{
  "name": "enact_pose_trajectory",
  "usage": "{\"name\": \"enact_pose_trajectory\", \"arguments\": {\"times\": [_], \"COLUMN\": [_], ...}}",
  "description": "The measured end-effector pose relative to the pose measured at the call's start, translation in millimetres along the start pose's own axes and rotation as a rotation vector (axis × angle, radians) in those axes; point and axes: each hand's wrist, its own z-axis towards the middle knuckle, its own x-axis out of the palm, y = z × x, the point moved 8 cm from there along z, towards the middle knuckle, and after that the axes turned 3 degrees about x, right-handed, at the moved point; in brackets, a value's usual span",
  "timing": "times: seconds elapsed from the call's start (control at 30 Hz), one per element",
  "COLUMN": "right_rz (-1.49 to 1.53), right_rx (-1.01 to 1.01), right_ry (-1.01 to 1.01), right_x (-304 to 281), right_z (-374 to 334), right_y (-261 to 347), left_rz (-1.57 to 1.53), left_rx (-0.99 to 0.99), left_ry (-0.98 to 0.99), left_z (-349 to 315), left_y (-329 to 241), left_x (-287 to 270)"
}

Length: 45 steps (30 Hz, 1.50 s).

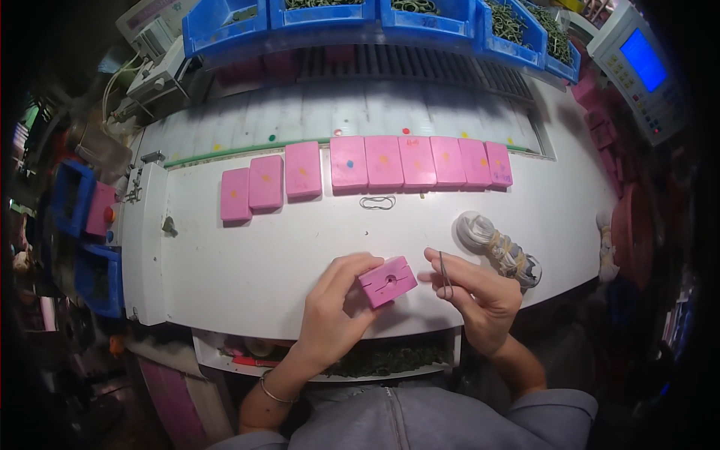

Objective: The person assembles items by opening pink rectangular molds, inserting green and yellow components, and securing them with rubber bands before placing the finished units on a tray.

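My left hand (pixel 335 300) grips a pink rubber mold (pixel 388 282) between thumb and fingers above the white table. The mold's end faces up, showing a round hole and a thin split line across it. To the right of it, my right hand (pixel 484 300) pinches a dark, thin rubber band (pixel 444 274), which hangs as a narrow loop from the fingers. The band and the mold are apart. On the table beyond, more thin dark bands (pixel 377 202) lie in a loose loop.
A row of pink blocks (pixel 382 161) with coloured dots stands at the back. A bundle of white pieces (pixel 499 247) tied with bands lies right. Blue bins (pixel 322 15) of green bands hang above. An open drawer (pixel 330 373) sits below the table's edge.
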Motion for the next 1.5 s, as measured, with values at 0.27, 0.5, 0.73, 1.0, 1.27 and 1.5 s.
{"name": "enact_pose_trajectory", "arguments": {"times": [0.27,0.5,0.73,1.0,1.27,1.5], "right_rz": [0.091,0.555,0.47,0.182,0.122,-0.181], "right_rx": [0.379,0.298,0.327,0.209,0.108,-0.004], "right_ry": [-0.067,-0.042,0.041,0.131,0.133,0.275], "right_x": [-2,22,19,16,12,12], "right_z": [-14,-7,-4,7,11,22], "right_y": [-27,-31,-29,-11,-1,31], "left_rz": [-0.888,-0.995,-0.464,-0.13,-0.006,-0.039], "left_rx": [-0.362,-0.393,-0.169,0.008,0.109,0.177], "left_ry": [-0.146,-0.174,-0.058,0.032,0.018,0.027], "left_z": [-11,-13,-7,1,3,1], "left_y": [30,18,-12,-37,-46,-43], "left_x": [11,24,5,-3,-7,-6]}}
